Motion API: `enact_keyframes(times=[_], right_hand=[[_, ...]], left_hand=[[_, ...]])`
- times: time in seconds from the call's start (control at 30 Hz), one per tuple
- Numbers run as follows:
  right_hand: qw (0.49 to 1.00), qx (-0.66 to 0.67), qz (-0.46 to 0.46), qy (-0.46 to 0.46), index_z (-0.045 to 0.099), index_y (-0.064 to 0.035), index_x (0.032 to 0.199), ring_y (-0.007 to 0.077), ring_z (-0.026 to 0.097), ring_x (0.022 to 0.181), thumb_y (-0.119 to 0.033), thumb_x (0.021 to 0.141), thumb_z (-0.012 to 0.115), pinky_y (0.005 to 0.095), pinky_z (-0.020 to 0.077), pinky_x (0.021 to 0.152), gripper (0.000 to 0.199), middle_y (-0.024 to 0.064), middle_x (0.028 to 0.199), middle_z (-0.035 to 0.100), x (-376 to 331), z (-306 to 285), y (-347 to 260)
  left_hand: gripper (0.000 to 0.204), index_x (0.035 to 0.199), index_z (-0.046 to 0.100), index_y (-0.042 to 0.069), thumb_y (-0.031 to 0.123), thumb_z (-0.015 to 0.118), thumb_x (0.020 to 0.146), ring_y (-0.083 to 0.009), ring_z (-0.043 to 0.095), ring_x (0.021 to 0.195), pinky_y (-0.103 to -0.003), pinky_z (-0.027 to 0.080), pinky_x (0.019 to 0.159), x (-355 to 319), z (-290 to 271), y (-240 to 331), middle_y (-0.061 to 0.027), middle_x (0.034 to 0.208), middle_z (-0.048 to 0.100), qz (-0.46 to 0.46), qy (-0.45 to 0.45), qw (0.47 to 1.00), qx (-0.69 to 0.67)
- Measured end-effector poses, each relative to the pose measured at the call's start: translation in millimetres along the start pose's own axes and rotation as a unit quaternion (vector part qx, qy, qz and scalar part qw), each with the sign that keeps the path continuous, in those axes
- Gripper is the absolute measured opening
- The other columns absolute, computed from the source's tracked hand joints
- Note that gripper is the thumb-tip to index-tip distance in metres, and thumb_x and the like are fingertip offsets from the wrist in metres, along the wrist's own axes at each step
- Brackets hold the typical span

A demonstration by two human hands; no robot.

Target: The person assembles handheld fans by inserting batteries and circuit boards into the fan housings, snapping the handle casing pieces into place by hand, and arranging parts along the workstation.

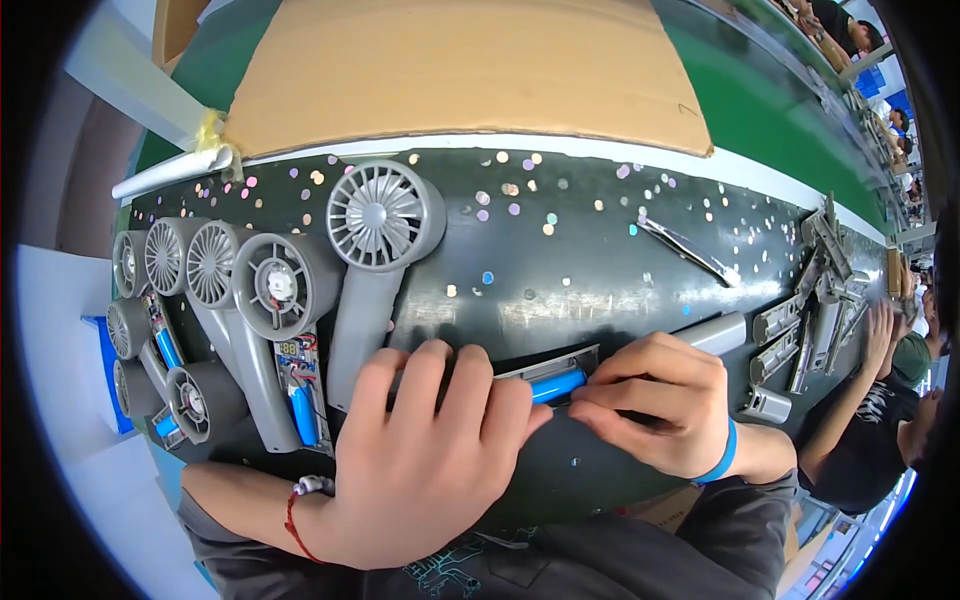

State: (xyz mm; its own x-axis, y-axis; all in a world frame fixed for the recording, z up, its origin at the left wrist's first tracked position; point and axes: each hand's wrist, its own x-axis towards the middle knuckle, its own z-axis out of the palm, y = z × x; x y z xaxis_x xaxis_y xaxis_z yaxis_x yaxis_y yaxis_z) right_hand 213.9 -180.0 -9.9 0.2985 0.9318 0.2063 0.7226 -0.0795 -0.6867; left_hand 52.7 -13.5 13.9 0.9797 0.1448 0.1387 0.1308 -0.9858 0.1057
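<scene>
My left hand [430,450] is closed over a grey handheld-fan handle, its fingers curled over the far side and hiding most of it. A blue cylindrical battery [557,386] shows in the open handle, with a narrow grey shell edge [560,361] behind it. At the battery's right end, the thumb and fingertips of my right hand [660,405] are pinched together; whatever lies between them is too small to make out. Just beyond my left fingers lies a grey handheld fan [383,215] with a round, slatted head.
More grey fans [210,265] crowd the left side, some opened with a circuit board [300,360] and battery showing. Tweezers [685,250] lie beyond my right hand, near a grey handle shell [715,335]. Shells [825,300] pile up at right beside another person's arm [850,390]. Cardboard [470,70] lies across the far side.
</scene>
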Motion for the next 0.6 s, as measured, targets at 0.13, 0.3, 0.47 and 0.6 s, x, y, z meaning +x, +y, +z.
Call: enact_keyframes(times=[0.13,0.3,0.47,0.6], right_hand=[[0.990,0.077,0.119,0.000,0.079,-0.0066,0.091,0.0187,0.066,0.072,-0.005,0.071,0.090,0.0285,0.0523,0.063,0.023,0.0065,0.091,0.071,1.5,-0.5,0.0],[0.991,0.023,0.131,0.022,0.078,-0.0060,0.099,0.0192,0.065,0.078,-0.008,0.070,0.091,0.0299,0.0518,0.066,0.031,0.0068,0.096,0.068,4.8,-2.6,-1.7],[0.999,-0.018,0.027,-0.027,0.078,-0.0053,0.101,0.0223,0.063,0.083,-0.011,0.071,0.088,0.0338,0.0503,0.070,0.032,0.0070,0.096,0.066,11.9,-7.7,7.7],[0.997,-0.014,0.020,-0.072,0.075,-0.0051,0.101,0.0233,0.060,0.081,-0.008,0.074,0.083,0.0362,0.0530,0.066,0.028,0.0045,0.094,0.062,18.1,-18.9,11.5]], left_hand=[[0.030,0.095,0.066,0.004,0.025,0.080,0.077,-0.0239,0.064,0.090,-0.038,0.047,0.083,1.2,5.5,0.0,-0.0059,0.099,0.066,-0.006,-0.024,0.998,-0.063],[0.020,0.088,0.064,0.003,0.023,0.069,0.088,-0.0210,0.062,0.085,-0.035,0.047,0.076,3.5,12.8,-5.2,-0.0084,0.105,0.067,0.029,0.048,0.995,-0.083],[0.022,0.089,0.066,0.002,0.024,0.067,0.091,-0.0213,0.062,0.082,-0.036,0.049,0.074,0.7,13.0,-4.7,-0.0085,0.108,0.067,0.009,0.053,0.997,-0.048],[0.023,0.093,0.069,0.001,0.023,0.069,0.088,-0.0207,0.062,0.083,-0.035,0.049,0.075,-0.2,15.1,-5.5,-0.0080,0.108,0.066,0.050,0.061,0.996,-0.051]])
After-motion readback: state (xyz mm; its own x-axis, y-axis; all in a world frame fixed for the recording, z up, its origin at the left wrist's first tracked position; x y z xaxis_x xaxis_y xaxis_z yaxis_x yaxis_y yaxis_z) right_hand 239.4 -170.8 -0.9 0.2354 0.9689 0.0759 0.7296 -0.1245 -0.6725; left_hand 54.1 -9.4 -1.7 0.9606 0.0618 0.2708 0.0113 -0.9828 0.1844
